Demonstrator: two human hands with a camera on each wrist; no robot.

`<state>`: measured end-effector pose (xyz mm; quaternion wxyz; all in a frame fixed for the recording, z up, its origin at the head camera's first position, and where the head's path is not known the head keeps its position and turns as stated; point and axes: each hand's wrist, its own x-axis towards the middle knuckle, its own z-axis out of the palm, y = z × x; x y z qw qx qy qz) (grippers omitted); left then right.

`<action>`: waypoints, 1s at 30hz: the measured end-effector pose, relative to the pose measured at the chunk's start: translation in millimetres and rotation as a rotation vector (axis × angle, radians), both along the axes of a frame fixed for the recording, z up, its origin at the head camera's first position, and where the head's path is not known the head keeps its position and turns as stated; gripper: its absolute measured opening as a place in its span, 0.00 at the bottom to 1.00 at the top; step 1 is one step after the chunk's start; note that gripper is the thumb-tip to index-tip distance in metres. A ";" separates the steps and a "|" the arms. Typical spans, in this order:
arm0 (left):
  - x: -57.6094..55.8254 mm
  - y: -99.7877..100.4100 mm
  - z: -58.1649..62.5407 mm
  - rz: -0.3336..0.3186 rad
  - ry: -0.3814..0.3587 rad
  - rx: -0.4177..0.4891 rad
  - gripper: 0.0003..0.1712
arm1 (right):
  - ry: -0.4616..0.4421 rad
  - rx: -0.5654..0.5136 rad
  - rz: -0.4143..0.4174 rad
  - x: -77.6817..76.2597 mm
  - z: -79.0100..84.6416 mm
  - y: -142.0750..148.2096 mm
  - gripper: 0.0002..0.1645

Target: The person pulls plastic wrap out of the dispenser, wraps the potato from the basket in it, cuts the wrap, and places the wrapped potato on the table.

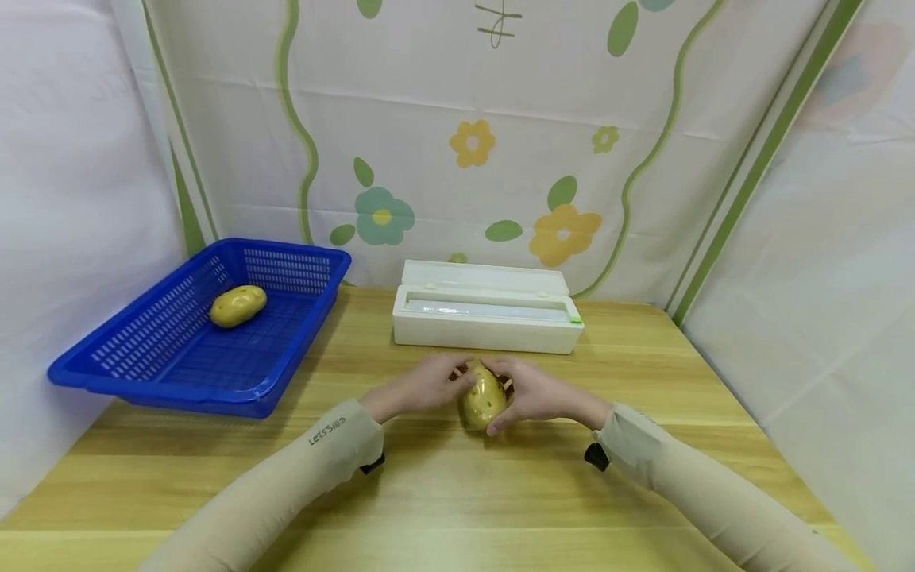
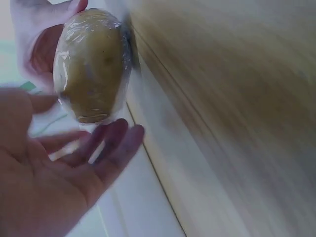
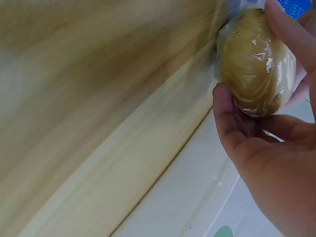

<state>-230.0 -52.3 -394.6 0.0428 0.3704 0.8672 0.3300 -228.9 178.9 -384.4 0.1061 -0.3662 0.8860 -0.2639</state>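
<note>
A potato [image 1: 482, 401] wrapped in shiny clear plastic film is between both hands, close over the wooden table in the middle of the head view. My right hand [image 1: 539, 389] holds it from the right, thumb on the near side and fingers curled about the far end. From the left, my left hand [image 1: 439, 380] touches it with the thumb; in the left wrist view its fingers [image 2: 118, 148] are spread loosely around the end of the potato [image 2: 94, 69]. Wrinkles of film catch the light on the potato [image 3: 254, 59] in the right wrist view.
Just behind the hands stands a white box [image 1: 489, 334], its lid [image 1: 486, 276] raised, with a roll of clear film [image 1: 465, 308] inside. At the left, a blue plastic basket [image 1: 186, 395] holds another potato [image 1: 238, 306]. A patterned cloth [image 1: 429, 159] hangs behind the table [image 1: 457, 508].
</note>
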 end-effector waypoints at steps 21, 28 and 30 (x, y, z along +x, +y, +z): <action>-6.3 0.4 -11.0 -0.110 -0.024 0.012 0.40 | 0.048 -0.057 0.059 -9.2 -9.3 6.1 0.47; -19.8 -0.7 -14.1 -0.098 -0.101 0.034 0.38 | -0.026 -0.072 0.039 -16.6 -9.2 3.6 0.44; -21.9 -0.4 -13.1 -0.097 -0.098 0.023 0.39 | -0.043 -0.079 0.029 -17.7 -9.3 4.5 0.46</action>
